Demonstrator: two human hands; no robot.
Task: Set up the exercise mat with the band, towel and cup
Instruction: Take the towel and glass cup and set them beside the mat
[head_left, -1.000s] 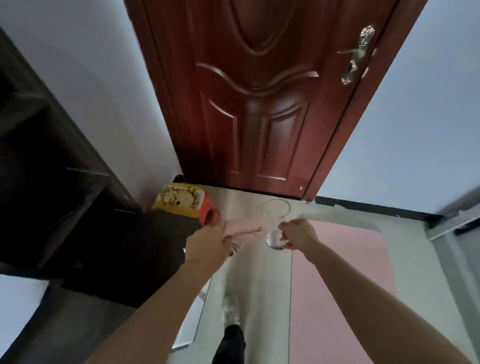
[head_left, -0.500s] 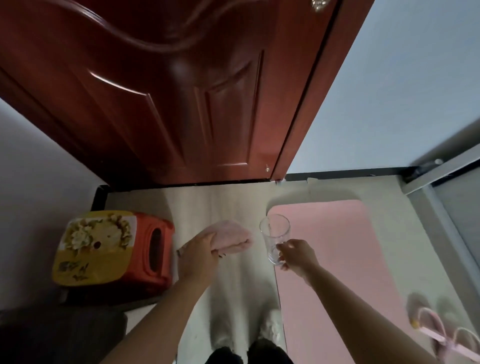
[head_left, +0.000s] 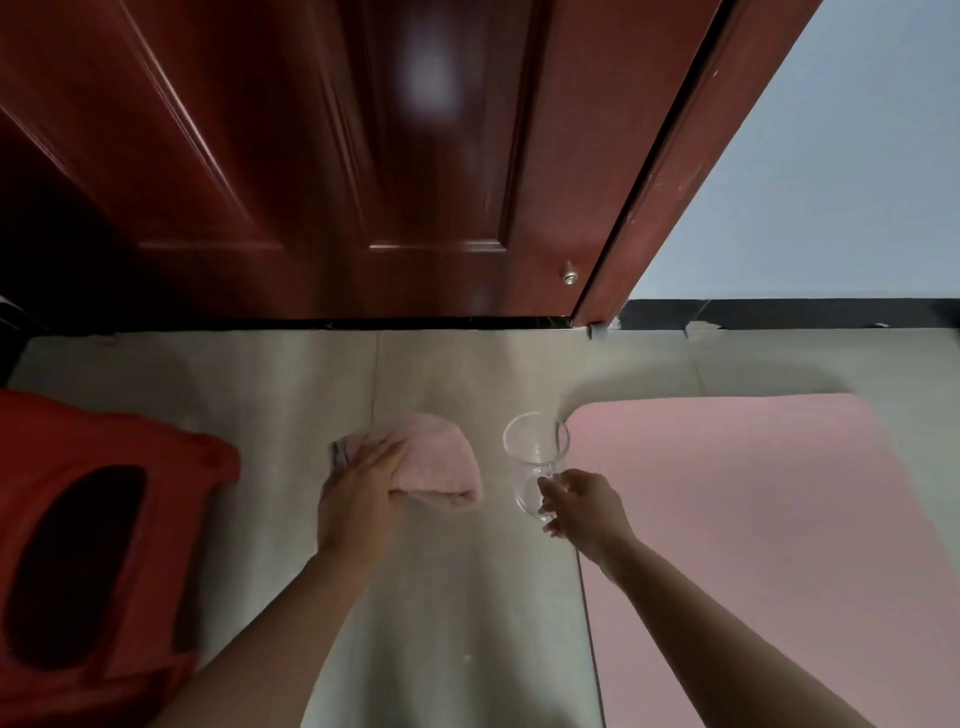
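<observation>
A pink exercise mat (head_left: 753, 519) lies flat on the grey floor at the right. My left hand (head_left: 358, 493) grips a folded pink towel (head_left: 441, 462) above the floor, left of the mat. My right hand (head_left: 582, 506) holds a clear glass cup (head_left: 535, 457) by its lower part, upright, just over the mat's left edge near its far corner. The cup looks empty. No band is in view.
A red plastic stool (head_left: 104, 545) stands at the left. A dark red wooden door (head_left: 337, 156) and its frame (head_left: 670, 171) close the far side, with a pale wall (head_left: 831, 171) and black skirting (head_left: 779, 313) to the right.
The view has tilted down and closer to the floor. Both hands have lowered with the towel and the cup, and the cup is now nearer the mat's corner.
</observation>
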